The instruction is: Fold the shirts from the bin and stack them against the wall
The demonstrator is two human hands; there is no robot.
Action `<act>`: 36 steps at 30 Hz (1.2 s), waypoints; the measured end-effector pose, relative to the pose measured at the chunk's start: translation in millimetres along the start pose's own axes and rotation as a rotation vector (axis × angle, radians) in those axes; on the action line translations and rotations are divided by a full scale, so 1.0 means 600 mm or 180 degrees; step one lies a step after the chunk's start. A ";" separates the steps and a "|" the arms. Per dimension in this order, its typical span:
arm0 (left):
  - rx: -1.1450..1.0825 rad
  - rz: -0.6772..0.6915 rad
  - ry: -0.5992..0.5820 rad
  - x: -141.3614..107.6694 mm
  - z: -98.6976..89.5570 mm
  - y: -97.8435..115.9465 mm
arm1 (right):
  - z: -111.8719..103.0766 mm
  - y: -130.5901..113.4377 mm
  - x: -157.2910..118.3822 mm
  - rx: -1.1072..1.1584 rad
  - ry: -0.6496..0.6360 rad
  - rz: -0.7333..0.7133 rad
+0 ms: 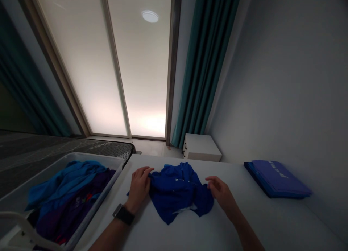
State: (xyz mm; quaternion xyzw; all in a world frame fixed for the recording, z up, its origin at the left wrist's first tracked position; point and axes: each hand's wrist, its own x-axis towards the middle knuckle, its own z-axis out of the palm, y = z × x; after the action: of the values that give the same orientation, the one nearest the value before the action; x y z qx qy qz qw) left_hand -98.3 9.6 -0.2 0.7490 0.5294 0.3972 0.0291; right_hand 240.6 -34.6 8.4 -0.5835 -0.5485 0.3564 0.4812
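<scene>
A crumpled royal-blue shirt (176,187) with small white lettering lies on the white table (163,236). At its left edge, my left hand (140,184), with a dark watch (123,214) on the wrist, has its fingers bent and closed on the cloth. On the opposite side, the fingertips of my right hand (219,193) pinch the shirt's right edge, the index finger lifted a little above the fabric. The shirt's middle is bunched and wrinkled, and its lower part rests on the tabletop between my hands. A bit of white shows near its lower hem.
Left of the table stands a pale plastic bin (108,196) with blue and purple clothes (70,185) in it. A stack of folded clothes (280,178), purple on top, sits at the right by the wall. Beyond the far edge is a small white cabinet (202,146).
</scene>
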 end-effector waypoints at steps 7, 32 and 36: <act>-0.0317 0.1090 -0.1661 -0.022 0.005 0.082 | 0.080 0.006 -0.032 -0.1607 -0.0634 -0.0965; 0.0308 0.0234 -0.0507 -0.013 0.009 0.039 | 0.023 -0.021 -0.034 -0.2789 0.0306 -0.1382; -0.0174 -0.0307 -0.0268 -0.019 -0.002 0.058 | 0.017 -0.027 -0.056 -0.2323 0.0562 -0.0819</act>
State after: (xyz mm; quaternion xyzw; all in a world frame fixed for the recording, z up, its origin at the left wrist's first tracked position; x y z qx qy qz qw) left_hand -73.5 -15.3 10.7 0.7376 0.5521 0.3779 0.0909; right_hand 221.1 -67.1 17.0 -0.6711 -0.6643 0.0233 0.3282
